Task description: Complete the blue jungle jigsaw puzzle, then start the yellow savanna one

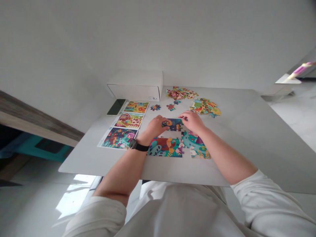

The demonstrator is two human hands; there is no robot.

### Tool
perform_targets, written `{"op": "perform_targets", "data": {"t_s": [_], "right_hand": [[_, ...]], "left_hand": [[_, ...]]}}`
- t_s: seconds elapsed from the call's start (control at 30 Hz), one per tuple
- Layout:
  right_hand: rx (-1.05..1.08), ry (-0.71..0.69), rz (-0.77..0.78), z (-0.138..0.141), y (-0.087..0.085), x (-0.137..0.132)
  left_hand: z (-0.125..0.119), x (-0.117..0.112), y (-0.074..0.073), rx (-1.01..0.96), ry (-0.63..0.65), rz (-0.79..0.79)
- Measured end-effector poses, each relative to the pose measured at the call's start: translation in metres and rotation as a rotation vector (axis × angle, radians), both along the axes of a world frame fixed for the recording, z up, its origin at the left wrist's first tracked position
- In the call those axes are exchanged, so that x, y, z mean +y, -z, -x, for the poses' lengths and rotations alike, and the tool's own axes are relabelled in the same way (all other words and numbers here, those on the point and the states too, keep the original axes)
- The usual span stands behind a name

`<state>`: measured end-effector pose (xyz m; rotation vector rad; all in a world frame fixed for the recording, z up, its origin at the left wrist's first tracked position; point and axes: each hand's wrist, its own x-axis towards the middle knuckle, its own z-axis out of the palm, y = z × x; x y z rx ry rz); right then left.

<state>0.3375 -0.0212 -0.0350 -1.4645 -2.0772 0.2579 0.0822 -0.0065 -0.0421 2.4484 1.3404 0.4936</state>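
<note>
A partly joined jigsaw puzzle (170, 148) with a dark night-animal picture lies on the table in front of me. A gap shows between its lower part and a dark blue upper strip of joined puzzle pieces (175, 124). My left hand (158, 125), wearing a black watch, has thumb and fingers closed around the strip's left end. At the strip's top right corner, my right hand (194, 121) pinches with its fingertips at the edge of a puzzle piece; the piece is mostly hidden. A corner section with a white rabbit (200, 152) sits at the lower right, with a gap beside it.
Left of the puzzle lies a picture sheet (128, 120) with three printed scenes, beside a dark phone (116, 107). Behind stands a white box (135, 90). Loose pieces form a reddish pile (181, 93) and a yellow-green pile (206, 107). Several loose pieces (171, 107) lie nearer.
</note>
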Motion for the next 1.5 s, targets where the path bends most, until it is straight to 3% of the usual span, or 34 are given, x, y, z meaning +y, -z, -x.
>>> {"op": "perform_targets", "data": {"t_s": [0.27,0.73,0.97,1.5], "right_hand": [[-0.168,-0.046,0.121,0.008,0.005,-0.005],[-0.240,-0.143,0.200,0.006,0.004,-0.006],[-0.246,-0.170,0.182,0.004,0.006,-0.005],[-0.226,-0.174,0.231,0.005,0.006,-0.005]], "left_hand": [[-0.010,-0.005,0.004,0.024,0.193,0.012],[-0.011,-0.003,0.011,0.092,0.181,-0.061],[-0.012,-0.004,0.005,0.124,0.202,-0.046],[-0.008,0.001,0.013,-0.020,0.135,-0.008]]}}
